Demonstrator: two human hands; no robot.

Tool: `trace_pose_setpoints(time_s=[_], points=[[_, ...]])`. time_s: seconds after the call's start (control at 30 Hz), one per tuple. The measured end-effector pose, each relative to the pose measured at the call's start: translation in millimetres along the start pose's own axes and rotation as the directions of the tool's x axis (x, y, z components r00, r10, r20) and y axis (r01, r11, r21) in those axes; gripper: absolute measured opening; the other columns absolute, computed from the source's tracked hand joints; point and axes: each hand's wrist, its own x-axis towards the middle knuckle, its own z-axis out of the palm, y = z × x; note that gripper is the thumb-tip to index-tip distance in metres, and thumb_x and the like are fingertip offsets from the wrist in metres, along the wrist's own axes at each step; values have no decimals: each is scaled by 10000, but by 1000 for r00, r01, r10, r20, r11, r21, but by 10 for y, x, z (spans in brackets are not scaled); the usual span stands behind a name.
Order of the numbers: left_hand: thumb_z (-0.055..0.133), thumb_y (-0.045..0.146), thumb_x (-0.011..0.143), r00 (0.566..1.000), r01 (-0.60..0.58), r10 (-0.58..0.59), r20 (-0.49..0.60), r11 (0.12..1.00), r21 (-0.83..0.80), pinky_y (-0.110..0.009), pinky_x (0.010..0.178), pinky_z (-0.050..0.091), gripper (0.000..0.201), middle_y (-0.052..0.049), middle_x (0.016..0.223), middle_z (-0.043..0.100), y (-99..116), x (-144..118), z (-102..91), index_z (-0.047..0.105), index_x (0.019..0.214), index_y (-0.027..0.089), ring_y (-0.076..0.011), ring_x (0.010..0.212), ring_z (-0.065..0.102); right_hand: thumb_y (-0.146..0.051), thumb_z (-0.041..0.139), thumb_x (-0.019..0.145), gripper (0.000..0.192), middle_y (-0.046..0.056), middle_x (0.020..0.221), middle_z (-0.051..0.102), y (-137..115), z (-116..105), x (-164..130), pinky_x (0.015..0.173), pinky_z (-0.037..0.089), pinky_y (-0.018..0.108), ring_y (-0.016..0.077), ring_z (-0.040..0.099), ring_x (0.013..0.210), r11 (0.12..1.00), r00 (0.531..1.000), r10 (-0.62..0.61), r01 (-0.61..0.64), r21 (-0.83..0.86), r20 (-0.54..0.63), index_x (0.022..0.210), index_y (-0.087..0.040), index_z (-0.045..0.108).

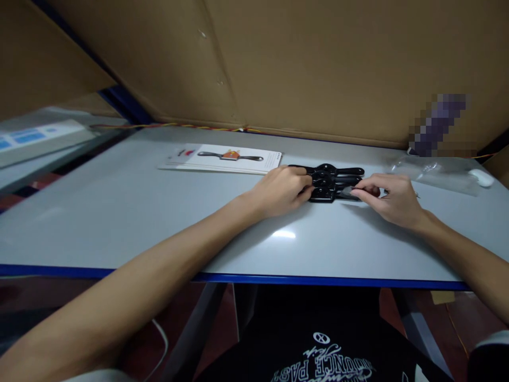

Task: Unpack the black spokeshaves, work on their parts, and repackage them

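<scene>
Your table (139,212) is a pale grey slab with a blue front edge, butted right up against cardboard. Lying flat on it you've got a white printed card (222,158) toward the back left, a little stack of black tools (332,180) mid-table just right of that, and a clear plastic bag (441,172) over on the far right.

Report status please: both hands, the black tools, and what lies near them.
Left hand and right hand both pinching the row of small black metal tools. White printed card lies left, clear plastic bag right. Nothing blocking.
</scene>
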Motion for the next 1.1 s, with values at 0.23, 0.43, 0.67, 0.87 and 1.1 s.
trace_pose_setpoints(time_s=[0.23,0.43,0.67,0.87,1.1], points=[[570,348,954,999,-37,38,7,983,-178,-388,821,460,296,-71,767,715,-125,22,24,789,842,182,-230,801,653,-339,650,978,197,29,793,784,-67,13,-26,617,480,334,155,610,607,995,996,-94,94,43,5,887,-243,796],[523,313,1007,994,-80,96,44,958,-276,-322,682,449,324,-69,805,760,2,5,63,793,896,172,-183,678,641,-340,651,977,202,32,778,780,-106,74,-37,588,457,321,148,606,596,990,996,-91,91,104,-10,895,-228,797],[519,301,1026,986,-153,167,18,937,-313,-315,702,481,295,-95,924,736,58,4,82,766,952,158,-195,771,669,-330,653,964,188,21,771,773,-94,86,-32,585,446,312,146,602,599,987,998,-51,47,156,27,867,-227,777],[483,284,1053,980,-181,200,6,899,-399,-324,786,518,292,-83,953,728,4,15,125,742,967,178,-202,856,687,-349,647,955,185,14,752,733,-107,106,8,591,424,301,137,557,602,981,993,2,-25,194,119,879,-212,745],[354,269,1086,987,-152,159,-9,921,-359,-346,783,510,346,-88,926,682,65,11,100,662,964,171,-207,840,640,-304,621,964,204,19,776,700,-66,206,17,627,430,311,145,552,625,987,988,-55,32,157,144,1042,-187,770]])
